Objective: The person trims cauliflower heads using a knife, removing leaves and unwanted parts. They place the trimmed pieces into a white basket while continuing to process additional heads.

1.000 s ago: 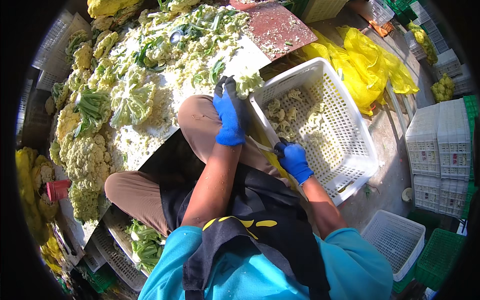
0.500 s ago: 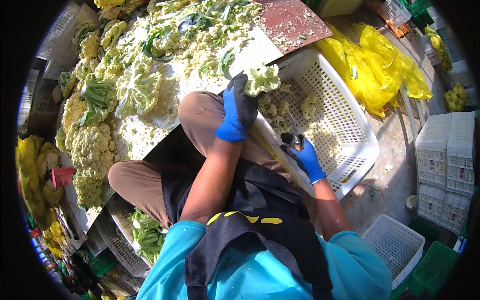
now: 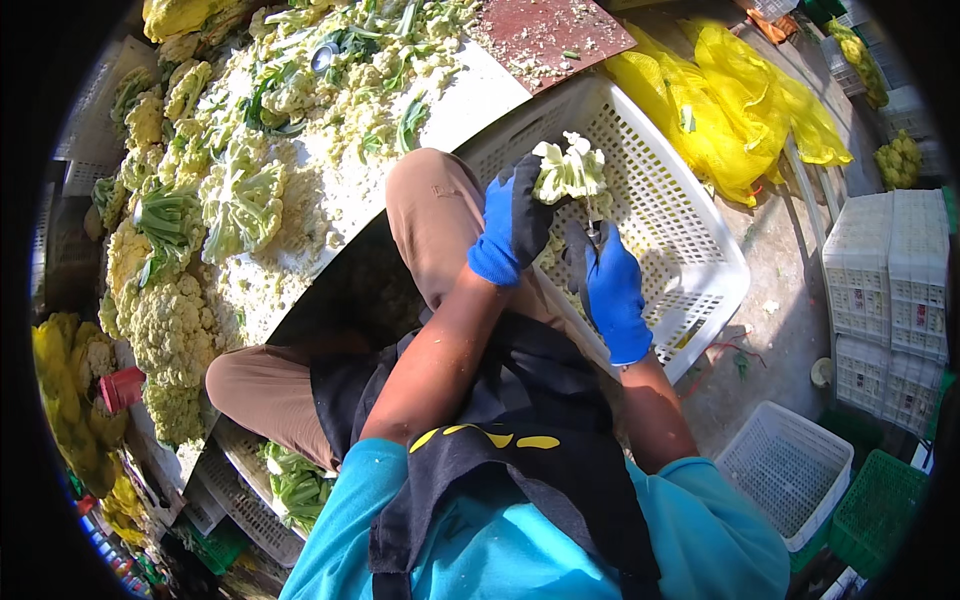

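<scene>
Beside a littered white table (image 3: 482, 95), a cauliflower (image 3: 570, 172) is held over a crate (image 3: 668, 170).
The left hand (image 3: 514, 220) reaches forward, fingers curled around the cauliflower's left side; the right hand (image 3: 612, 288), lower, tilts up-left, fingers wrapped around a knife (image 3: 594, 228), blade toward the cauliflower; contact cannot be told.

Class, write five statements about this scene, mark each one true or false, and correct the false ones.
1. The left hand and the right hand both wear gloves. True.
2. The right hand is empty. False: it holds a knife.
3. The left hand holds a piece of cauliflower. True.
4. The crate nearest the hands is green. False: that crate is white.
5. A yellow sack lies to the right of that crate. True.
</scene>
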Motion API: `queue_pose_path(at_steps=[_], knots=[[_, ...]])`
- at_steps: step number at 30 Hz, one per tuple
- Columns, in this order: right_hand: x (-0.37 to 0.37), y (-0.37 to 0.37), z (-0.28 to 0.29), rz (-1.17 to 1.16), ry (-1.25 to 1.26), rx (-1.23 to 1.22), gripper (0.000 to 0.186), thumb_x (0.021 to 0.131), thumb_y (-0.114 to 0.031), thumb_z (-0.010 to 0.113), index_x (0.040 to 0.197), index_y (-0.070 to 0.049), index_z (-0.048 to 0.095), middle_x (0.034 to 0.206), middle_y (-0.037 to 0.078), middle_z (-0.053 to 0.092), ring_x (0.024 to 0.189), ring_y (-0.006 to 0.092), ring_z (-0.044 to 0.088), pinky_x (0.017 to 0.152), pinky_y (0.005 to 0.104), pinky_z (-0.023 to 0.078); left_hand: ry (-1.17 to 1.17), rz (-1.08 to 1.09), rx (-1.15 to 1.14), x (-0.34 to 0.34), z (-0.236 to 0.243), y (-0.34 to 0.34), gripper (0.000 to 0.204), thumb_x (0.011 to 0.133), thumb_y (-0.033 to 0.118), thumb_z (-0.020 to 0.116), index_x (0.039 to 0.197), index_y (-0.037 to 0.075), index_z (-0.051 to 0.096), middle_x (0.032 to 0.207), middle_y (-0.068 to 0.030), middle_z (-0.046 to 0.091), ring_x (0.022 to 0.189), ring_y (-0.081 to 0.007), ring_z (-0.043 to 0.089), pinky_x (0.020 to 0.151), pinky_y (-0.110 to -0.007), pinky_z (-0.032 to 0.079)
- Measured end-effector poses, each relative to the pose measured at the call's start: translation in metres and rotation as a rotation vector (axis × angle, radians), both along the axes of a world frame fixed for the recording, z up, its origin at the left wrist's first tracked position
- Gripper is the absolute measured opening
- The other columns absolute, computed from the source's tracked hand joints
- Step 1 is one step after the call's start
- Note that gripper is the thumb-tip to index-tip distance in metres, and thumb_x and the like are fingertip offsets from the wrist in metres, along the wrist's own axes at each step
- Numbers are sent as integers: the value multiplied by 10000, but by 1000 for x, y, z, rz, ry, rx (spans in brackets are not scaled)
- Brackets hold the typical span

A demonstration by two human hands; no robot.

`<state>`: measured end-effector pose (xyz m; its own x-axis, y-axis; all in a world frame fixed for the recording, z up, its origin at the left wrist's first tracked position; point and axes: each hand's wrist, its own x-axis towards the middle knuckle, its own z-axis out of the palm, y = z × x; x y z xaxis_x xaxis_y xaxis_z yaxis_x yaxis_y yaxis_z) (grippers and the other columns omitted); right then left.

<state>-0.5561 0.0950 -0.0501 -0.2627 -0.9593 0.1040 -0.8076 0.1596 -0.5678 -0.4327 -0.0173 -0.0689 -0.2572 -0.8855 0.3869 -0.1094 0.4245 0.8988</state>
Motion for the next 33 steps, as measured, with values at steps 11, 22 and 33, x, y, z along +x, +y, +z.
queue_pose_path(at_steps=[11, 22, 33], knots=[[-28, -18, 0, -295, -796, 113, 496, 944, -441, 562, 1149, 9, 514, 836, 77, 628, 526, 129, 562, 498, 272, 452, -62, -64, 55, -8, -17, -6, 366, 821, 53, 724, 1163, 23, 595, 1054, -142, 673, 942, -242, 659, 818, -353, 524], [-17, -37, -7, -15, -234, 73, 491, 756, -168, 737, 1189, -13, 566, 969, 158, 690, 847, 315, 678, 749, 387, 535, -155, -490, 67, 10, -26, 5, 966, 580, 26, 879, 1413, 17, 391, 1321, -136, 541, 1182, -254, 532, 1041, -353, 417], [-68, 44, -89, -586, -791, 107, 323, 867, -202, 688, 1130, -43, 589, 988, 61, 675, 793, 198, 663, 709, 314, 521, 612, -176, 1218, -19, -24, 0, 414, 995, 417, 441, 1054, 36, 594, 1005, -146, 650, 911, -311, 652, 823, -466, 550]])
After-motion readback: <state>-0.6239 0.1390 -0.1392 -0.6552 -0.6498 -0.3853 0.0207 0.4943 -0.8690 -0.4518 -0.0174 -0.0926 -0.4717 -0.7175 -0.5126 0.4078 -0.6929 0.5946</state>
